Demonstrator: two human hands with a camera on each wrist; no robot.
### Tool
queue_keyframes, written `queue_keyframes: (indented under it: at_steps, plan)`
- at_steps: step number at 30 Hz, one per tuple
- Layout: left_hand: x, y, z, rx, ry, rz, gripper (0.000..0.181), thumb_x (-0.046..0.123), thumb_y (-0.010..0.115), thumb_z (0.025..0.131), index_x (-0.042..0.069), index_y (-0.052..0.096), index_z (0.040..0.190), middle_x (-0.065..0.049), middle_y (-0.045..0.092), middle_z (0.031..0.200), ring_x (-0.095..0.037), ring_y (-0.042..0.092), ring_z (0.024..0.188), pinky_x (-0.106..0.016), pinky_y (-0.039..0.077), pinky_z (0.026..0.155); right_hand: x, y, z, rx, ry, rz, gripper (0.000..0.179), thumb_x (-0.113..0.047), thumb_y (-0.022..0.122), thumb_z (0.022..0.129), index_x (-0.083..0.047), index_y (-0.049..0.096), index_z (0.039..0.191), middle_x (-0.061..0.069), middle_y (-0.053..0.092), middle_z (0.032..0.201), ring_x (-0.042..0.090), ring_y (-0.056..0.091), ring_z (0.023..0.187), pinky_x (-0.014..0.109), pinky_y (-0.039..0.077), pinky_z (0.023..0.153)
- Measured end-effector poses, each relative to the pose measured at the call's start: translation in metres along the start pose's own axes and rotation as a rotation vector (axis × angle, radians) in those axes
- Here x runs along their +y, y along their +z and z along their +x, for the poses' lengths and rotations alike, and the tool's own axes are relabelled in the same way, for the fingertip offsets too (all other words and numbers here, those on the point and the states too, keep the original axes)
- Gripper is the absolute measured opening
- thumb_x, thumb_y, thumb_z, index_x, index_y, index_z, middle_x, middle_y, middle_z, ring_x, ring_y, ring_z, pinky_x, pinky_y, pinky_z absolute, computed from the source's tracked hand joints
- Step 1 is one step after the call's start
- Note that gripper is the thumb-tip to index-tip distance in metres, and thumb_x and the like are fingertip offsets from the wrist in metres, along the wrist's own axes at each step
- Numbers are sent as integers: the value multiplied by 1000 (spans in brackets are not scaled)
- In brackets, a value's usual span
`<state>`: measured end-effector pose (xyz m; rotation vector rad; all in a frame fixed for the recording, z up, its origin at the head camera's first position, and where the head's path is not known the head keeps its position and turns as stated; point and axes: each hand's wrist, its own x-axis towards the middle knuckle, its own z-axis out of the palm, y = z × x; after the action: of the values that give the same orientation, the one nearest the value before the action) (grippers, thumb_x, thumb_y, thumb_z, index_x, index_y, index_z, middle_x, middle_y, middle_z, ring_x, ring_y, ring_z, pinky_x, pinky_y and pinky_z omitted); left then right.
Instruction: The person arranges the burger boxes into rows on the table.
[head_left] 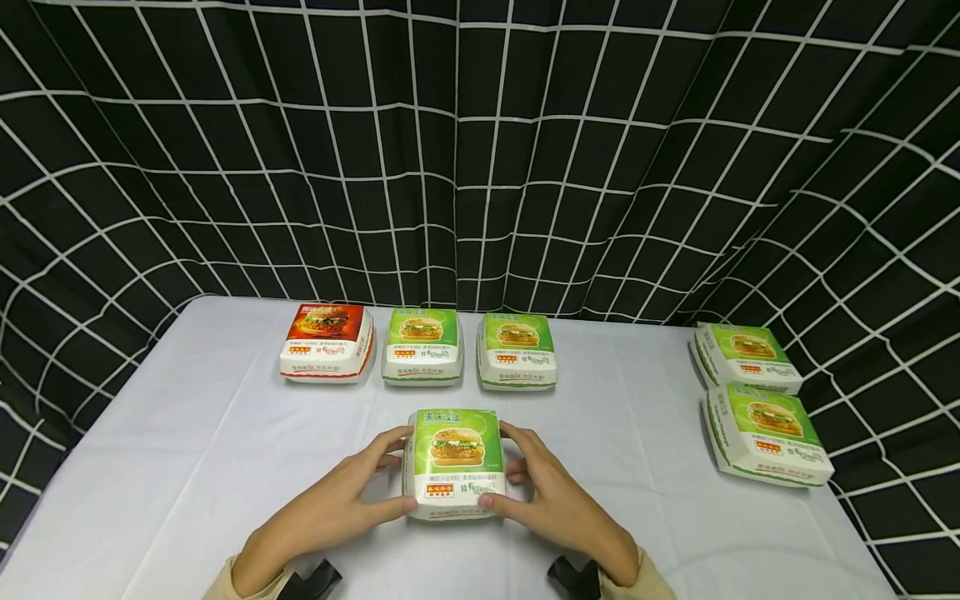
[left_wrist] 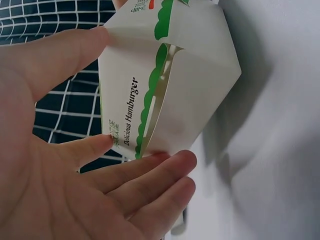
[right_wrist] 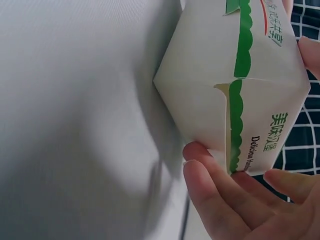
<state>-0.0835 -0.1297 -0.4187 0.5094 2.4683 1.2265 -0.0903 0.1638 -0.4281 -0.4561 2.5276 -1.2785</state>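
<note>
A green-topped hamburger box point(head_left: 459, 450) with a burger picture sits between both hands at the front middle of the table. My left hand point(head_left: 352, 492) grips its left side, thumb at the near corner and fingers toward the far corner. My right hand point(head_left: 551, 492) holds the opposite side the same way. In the left wrist view, the box's white side wall point(left_wrist: 125, 90) carries a scalloped green flap edge, with a narrow gap along it. The right wrist view shows the box's other side point(right_wrist: 270, 115), fingertips right at its lower edge.
Along the back of the white table point(head_left: 187, 433) stand a red hamburger box point(head_left: 325, 342) and two green ones, left point(head_left: 422, 346) and right point(head_left: 517, 350). Two more green boxes, far point(head_left: 748, 357) and near point(head_left: 768, 433), lie at the right edge. A black grid curtain point(head_left: 465, 150) surrounds the table.
</note>
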Motion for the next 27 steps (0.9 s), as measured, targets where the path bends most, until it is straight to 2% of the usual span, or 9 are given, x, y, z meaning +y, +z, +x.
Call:
queue_keyframes:
  at_steps: [8,13,20,24,27]
  plan:
    - [-5,-19,-9,-52,-28,-3,89,51,72,86,25,23,155,-11,50,146,-30,55,131,-56,44,103,-2,10,6,-68,-65,22,94,-52,81,77,-27,30,152,-9,40,147,12,61,113,33,50,99]
    - [-9,-32,-13,-80,-34,-24,90,49,74,85,24,22,155,-16,49,146,-34,54,130,-58,43,103,-6,16,12,-103,-91,47,91,-49,79,80,-25,30,153,-8,40,148,13,61,114,33,50,101]
    - [-19,-48,-18,-100,-27,-59,83,43,70,91,22,22,156,-19,49,145,-37,51,133,-45,48,101,-12,25,21,-127,-99,59,88,-50,75,84,-23,30,154,-5,40,149,13,62,115,34,50,102]
    - [-27,-54,-18,-80,-44,-101,72,39,64,96,20,26,154,-19,51,143,-36,51,133,-47,46,103,-15,31,26,-137,-114,71,86,-50,73,86,-22,30,154,-4,40,150,12,62,115,34,49,103]
    - [-36,-59,-15,-43,-51,-133,68,36,63,97,17,30,152,-18,53,139,-35,52,130,-43,47,104,-18,36,31,-142,-130,86,83,-49,72,87,-22,30,154,-4,39,151,13,63,116,33,49,104]
